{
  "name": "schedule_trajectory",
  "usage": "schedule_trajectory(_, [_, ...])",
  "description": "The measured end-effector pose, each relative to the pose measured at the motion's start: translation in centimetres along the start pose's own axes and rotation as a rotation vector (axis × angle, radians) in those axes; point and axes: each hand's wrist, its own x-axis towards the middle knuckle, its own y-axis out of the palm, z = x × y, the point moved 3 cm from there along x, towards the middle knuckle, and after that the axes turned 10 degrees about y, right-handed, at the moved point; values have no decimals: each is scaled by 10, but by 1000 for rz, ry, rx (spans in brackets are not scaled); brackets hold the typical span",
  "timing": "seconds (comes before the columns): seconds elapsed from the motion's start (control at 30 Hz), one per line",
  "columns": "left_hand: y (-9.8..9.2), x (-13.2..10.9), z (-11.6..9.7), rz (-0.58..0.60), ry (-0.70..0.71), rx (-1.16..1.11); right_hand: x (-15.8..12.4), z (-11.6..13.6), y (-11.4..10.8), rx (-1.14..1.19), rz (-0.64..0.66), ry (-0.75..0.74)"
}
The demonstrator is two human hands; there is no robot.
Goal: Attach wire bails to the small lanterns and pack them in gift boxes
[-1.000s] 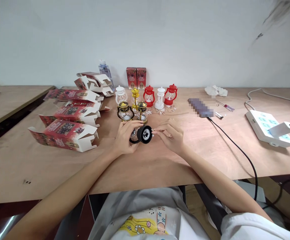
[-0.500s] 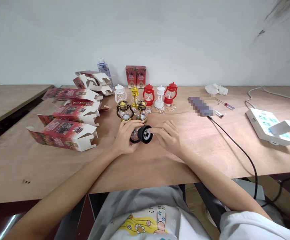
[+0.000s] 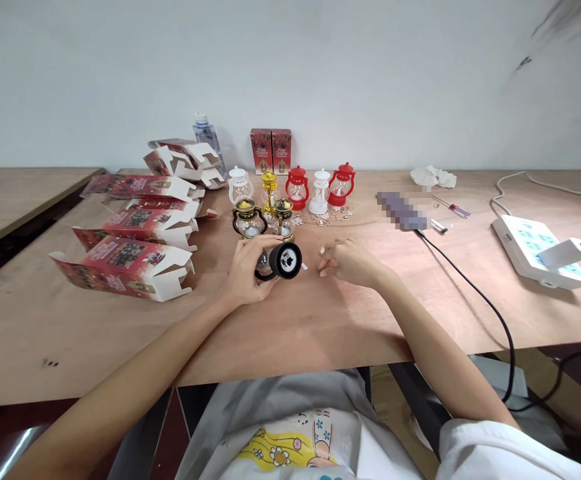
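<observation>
My left hand (image 3: 248,270) is closed around a small black lantern (image 3: 287,261). The lantern is tipped over, its open round base facing right and toward me; a white inner part with a dark opening shows inside. To the right, my right hand (image 3: 343,260) hovers low over the table with its fingers curled together. A tiny white piece (image 3: 322,250) shows at its fingertips; whether it is gripped is unclear. Just behind my left hand stand two black-and-gold lanterns (image 3: 249,221). A small white scrap (image 3: 304,266) shows beside the black lantern's base.
Behind are white lanterns (image 3: 320,193), red lanterns (image 3: 341,185), a gold lantern (image 3: 269,191) and small metal parts (image 3: 323,219). Opened red boxes (image 3: 125,263) lie left. Two upright boxes (image 3: 271,151) and a bottle (image 3: 207,139) stand by the wall. Right are a screwdriver (image 3: 457,211) and power strip (image 3: 540,248).
My right hand has moved right, away from the lantern's base, and its fingers have curled in. My left hand has turned the black lantern so its base faces me more.
</observation>
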Motion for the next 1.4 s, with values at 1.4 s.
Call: schedule_trajectory(1.4, [10, 0, -15, 46, 62, -124, -33, 49, -14, 555, -885, -620])
